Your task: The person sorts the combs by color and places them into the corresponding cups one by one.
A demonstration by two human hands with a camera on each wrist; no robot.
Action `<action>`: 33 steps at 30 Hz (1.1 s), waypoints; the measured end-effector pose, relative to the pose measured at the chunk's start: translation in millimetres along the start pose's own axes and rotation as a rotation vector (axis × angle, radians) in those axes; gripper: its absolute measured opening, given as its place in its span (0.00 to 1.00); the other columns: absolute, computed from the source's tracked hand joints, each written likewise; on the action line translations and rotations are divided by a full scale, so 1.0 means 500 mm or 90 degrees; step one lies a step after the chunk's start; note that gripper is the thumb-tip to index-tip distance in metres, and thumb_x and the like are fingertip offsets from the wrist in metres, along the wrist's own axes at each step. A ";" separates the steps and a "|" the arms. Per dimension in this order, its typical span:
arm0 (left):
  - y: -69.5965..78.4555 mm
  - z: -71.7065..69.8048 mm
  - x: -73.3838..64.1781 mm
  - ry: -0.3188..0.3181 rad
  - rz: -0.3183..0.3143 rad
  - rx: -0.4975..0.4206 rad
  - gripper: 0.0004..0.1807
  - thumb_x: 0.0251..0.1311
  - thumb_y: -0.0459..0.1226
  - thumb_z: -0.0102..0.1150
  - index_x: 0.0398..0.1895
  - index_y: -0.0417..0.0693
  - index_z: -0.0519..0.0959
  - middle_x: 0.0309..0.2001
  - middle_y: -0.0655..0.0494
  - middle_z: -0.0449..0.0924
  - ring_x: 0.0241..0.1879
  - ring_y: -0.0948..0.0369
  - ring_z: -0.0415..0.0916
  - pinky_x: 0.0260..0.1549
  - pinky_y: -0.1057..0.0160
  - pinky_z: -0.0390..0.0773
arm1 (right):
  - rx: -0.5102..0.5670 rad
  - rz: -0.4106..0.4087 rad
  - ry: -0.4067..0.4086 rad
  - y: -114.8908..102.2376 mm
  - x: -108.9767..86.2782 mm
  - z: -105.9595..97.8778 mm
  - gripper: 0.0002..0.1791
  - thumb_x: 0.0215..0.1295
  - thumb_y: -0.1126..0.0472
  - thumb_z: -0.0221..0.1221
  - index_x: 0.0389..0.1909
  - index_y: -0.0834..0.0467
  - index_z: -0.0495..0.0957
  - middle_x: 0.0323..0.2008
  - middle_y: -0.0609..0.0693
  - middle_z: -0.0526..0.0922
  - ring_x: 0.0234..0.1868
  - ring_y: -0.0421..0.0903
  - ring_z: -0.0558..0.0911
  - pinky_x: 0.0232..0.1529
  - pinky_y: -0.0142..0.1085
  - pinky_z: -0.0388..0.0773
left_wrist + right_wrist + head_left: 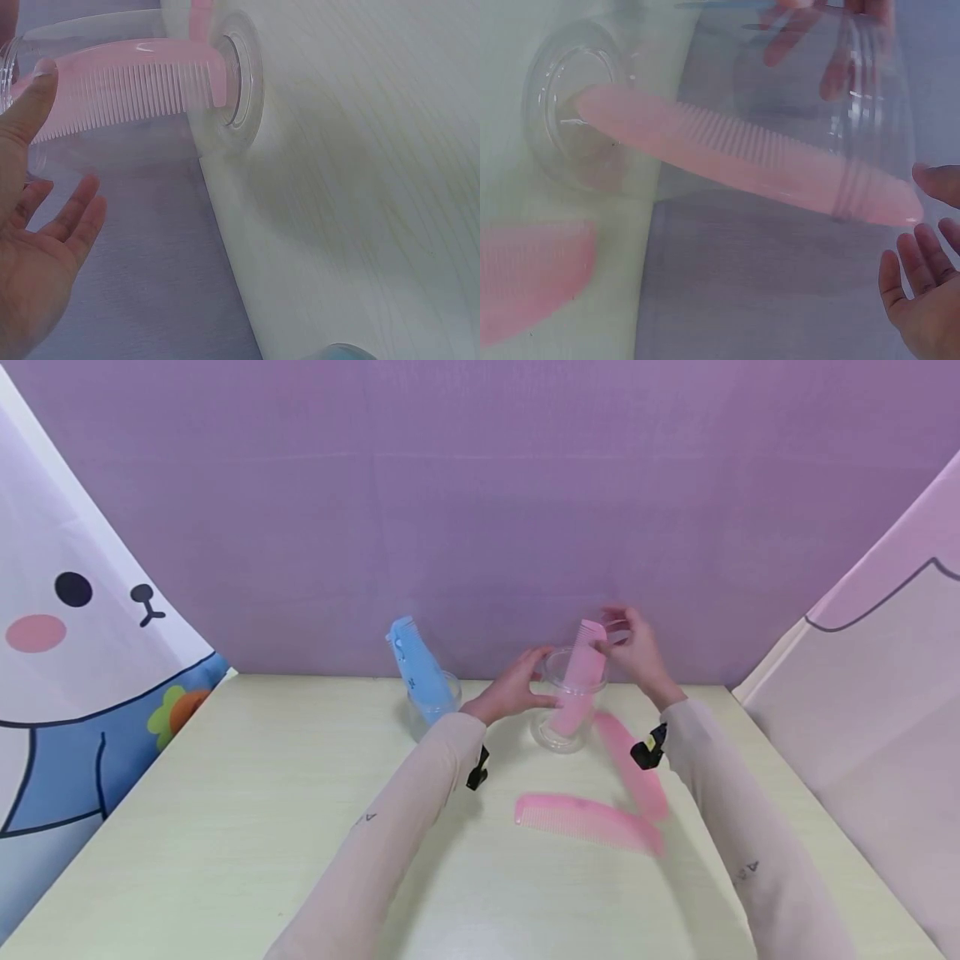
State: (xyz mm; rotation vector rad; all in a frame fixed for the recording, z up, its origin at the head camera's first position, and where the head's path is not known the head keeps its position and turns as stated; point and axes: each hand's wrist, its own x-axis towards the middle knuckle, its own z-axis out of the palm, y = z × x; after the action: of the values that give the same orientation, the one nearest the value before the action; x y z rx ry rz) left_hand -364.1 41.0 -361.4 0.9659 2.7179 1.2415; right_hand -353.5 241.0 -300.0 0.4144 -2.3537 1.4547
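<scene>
My left hand (pixel 512 689) grips a clear footed cup (pixel 558 746) from its left side, thumb at the front and fingers toward the back. Inside the cup leans a pink comb (pixel 579 675), its upper end sticking out past the rim on the right. My right hand (pixel 637 652) is beside that upper end, fingers spread and relaxed. In the right wrist view, the thumb (pixel 936 184) is right at the comb's tip while the other fingers (pixel 909 262) stand apart from it.
Two more pink combs lie on the table, one crosswise (pixel 577 818) and one slanted (pixel 633 768) under the right wrist. To the left, a second clear cup (pixel 453 688) holds blue combs (pixel 420 670). A purple cloth wall (pixel 480 527) rises behind the table's back edge.
</scene>
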 end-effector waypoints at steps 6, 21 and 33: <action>0.002 0.000 -0.001 0.001 -0.007 0.000 0.48 0.45 0.43 0.69 0.69 0.48 0.52 0.67 0.51 0.54 0.55 0.52 0.70 0.54 0.61 0.73 | -0.025 -0.018 0.000 -0.010 -0.017 -0.028 0.29 0.53 0.74 0.60 0.58 0.70 0.63 0.52 0.68 0.69 0.51 0.61 0.70 0.47 0.38 0.72; 0.002 -0.001 -0.004 0.002 -0.009 -0.003 0.48 0.46 0.42 0.69 0.69 0.48 0.51 0.67 0.50 0.54 0.56 0.50 0.70 0.55 0.56 0.72 | -0.099 -0.060 -0.015 0.045 -0.073 -0.064 0.25 0.54 0.70 0.61 0.54 0.68 0.67 0.45 0.59 0.74 0.44 0.51 0.74 0.37 0.21 0.72; 0.005 -0.001 -0.005 0.003 -0.014 0.019 0.49 0.46 0.43 0.69 0.69 0.51 0.51 0.66 0.52 0.55 0.55 0.52 0.71 0.53 0.62 0.74 | -0.142 -0.033 -0.034 0.121 -0.126 -0.063 0.24 0.54 0.68 0.62 0.52 0.68 0.68 0.46 0.63 0.75 0.42 0.43 0.76 0.35 0.20 0.72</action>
State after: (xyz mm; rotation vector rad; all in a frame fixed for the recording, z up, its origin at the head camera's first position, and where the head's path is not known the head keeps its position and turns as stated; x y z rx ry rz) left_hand -360.8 40.4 -360.0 0.9336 2.7500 1.2051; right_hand -317.7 299.8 -362.4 0.4568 -2.4933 1.1543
